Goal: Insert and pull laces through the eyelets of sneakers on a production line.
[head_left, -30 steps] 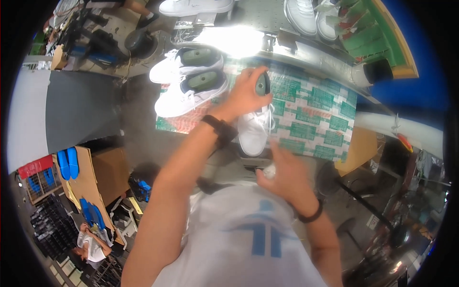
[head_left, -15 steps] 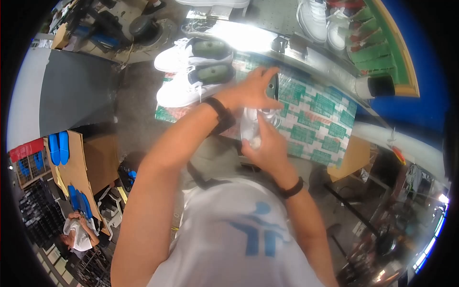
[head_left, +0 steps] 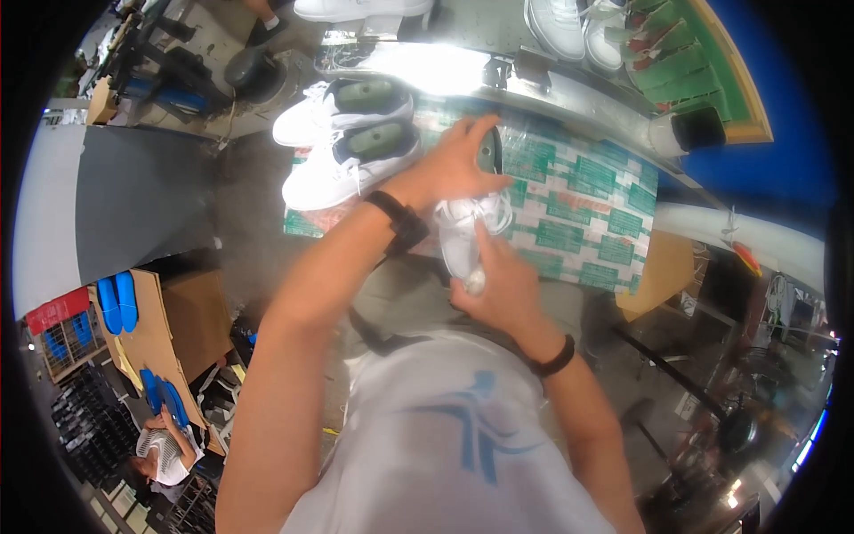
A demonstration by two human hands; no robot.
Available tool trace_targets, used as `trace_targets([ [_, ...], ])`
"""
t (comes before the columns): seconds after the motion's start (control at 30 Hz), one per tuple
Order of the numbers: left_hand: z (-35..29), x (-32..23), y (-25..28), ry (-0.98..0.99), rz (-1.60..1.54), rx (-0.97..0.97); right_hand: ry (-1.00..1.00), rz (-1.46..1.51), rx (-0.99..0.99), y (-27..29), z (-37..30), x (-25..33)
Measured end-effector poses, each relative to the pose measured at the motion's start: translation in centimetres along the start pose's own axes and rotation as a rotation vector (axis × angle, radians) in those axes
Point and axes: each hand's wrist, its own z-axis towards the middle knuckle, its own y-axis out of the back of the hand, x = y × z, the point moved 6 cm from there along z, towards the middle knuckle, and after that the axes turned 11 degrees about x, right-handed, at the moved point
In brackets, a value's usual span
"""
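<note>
We locate the white shoe [head_left: 458, 245] over the near edge of the bench [head_left: 583, 205], toe toward us. Our left hand [head_left: 445, 169] is clamped around its heel. Our right hand [head_left: 507, 289] pinches a small white wad [head_left: 475, 282] beside the toe, index finger apparently touching the upper; blur hides the wad's material. For good control, we judge it best to brace the heel firmly without crushing the collar, apply light, even pressure, hold the laces [head_left: 503, 206] clear, and avoid knocking the neighbouring shoes [head_left: 313, 182] at left.
</note>
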Motion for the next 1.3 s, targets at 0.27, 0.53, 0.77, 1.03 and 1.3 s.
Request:
trace_targets([
  [0.27, 0.5, -0.3, -0.9, -0.01, 0.008, -0.025, 0.161, 0.027, -0.322, -1.9, 1.9, -1.0],
  [0.53, 1.2, -0.6, 0.5, -0.073, 0.003, 0.016, 0.01, 0.322, -0.005, 0.2, -4.1, -0.6],
  [0.77, 1.2, -0.7, -0.4, -0.081, -0.045, 0.025, 0.024, 0.118, -0.216, 2.2, -1.9, -4.4],
  [1.03, 0.9, -0.2, -0.6, -0.087, 0.033, 0.028, 0.101, 0.082, -0.218, 0.8, -1.5, -4.4],
  [1.3, 2.3, 0.5, -0.8, -0.103, 0.017, 0.04, 0.067, -0.075, -0.212, 0.4, -3.2, -3.3],
])
